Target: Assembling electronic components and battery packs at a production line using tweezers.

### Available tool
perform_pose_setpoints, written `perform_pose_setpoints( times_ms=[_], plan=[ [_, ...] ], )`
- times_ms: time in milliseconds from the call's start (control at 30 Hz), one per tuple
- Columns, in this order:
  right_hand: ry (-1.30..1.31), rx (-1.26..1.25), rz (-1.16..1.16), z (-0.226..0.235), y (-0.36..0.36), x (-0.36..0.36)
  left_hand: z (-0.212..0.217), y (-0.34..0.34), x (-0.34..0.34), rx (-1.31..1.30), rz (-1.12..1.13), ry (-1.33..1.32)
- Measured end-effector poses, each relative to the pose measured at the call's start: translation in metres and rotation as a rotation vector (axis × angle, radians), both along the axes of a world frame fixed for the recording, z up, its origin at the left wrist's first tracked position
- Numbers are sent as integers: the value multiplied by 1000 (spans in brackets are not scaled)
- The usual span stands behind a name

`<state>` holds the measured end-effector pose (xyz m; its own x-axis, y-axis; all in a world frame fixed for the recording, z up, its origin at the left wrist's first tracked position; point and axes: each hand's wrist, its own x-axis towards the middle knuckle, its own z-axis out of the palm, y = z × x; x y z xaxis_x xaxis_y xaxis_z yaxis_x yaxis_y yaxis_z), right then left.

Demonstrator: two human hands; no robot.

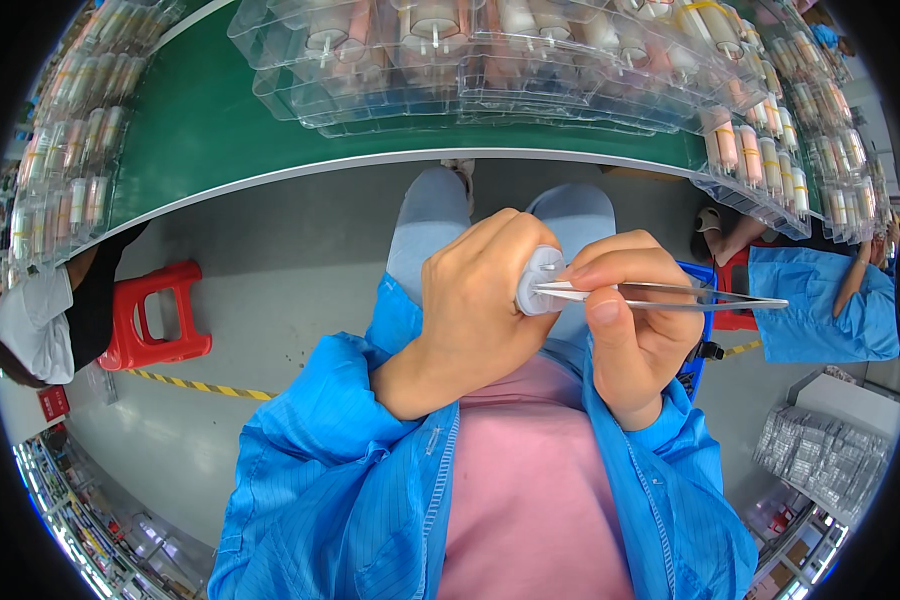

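Observation:
Above my lap, my left hand [483, 290] is wrapped round a part with a round, pale grey end [540, 281]; the rest of it is hidden inside my fist. A small pin stands out from that grey face. My right hand [640, 320] pinches a pair of metal tweezers [710, 298] between thumb and fingers. Their pointed tips reach the grey face near the pin; whether they grip anything there is too small to tell.
Ahead stands a green table [195, 135] with stacked clear plastic trays [390, 95] of cylindrical parts. More filled trays [765, 165] are at the right. A red stool [160, 315] and a seated person are at the left; another person in a blue smock [820, 305] sits at the right.

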<state>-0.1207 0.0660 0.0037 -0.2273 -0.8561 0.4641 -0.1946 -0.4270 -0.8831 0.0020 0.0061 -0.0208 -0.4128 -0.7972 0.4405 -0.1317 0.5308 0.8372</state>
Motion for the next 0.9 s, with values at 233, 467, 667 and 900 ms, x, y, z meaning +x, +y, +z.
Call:
perform_pose_setpoints(
  times_ms=[233,467,667,900],
  plan=[
    [3,23,-4,0,1,0,0,0,0,-14,3,-15],
    [-106,50,0,-1,1,3,-1,0,-1,-14,9,-10],
    [-83,41,3,-1,0,2,-1,-1,-1,-5,2,-20],
    [62,-16,-28,0,-2,2,-2,-2,0,-48,8,-38]
  ],
)
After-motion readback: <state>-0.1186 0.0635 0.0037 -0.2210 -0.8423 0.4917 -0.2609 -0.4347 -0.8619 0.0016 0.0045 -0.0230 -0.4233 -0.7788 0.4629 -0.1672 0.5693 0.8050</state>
